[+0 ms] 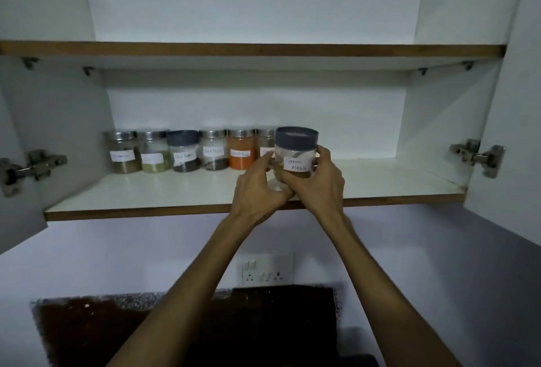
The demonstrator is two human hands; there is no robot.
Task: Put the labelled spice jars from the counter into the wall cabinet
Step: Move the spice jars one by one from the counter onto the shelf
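Both hands hold a clear jar with a grey lid and a white label reading "Garam Masala" (pixel 296 158), just above the lower shelf (pixel 175 191) of the open wall cabinet. My left hand (pixel 257 191) grips its left side and my right hand (pixel 319 182) wraps its right side and base. Behind and to the left, several labelled spice jars stand in a row at the back of the shelf, among them one of orange powder (pixel 241 150) and a grey-lidded jar (pixel 183 151). The rightmost jar of the row (pixel 265 144) is partly hidden by the held jar.
The shelf to the right of the held jar is bare white board. The upper shelf (pixel 251 49) has a brown edge. Open door hinges sit at the left (pixel 32 166) and right (pixel 475 157). Below are a wall socket (pixel 266 270) and a dark counter (pixel 234 322).
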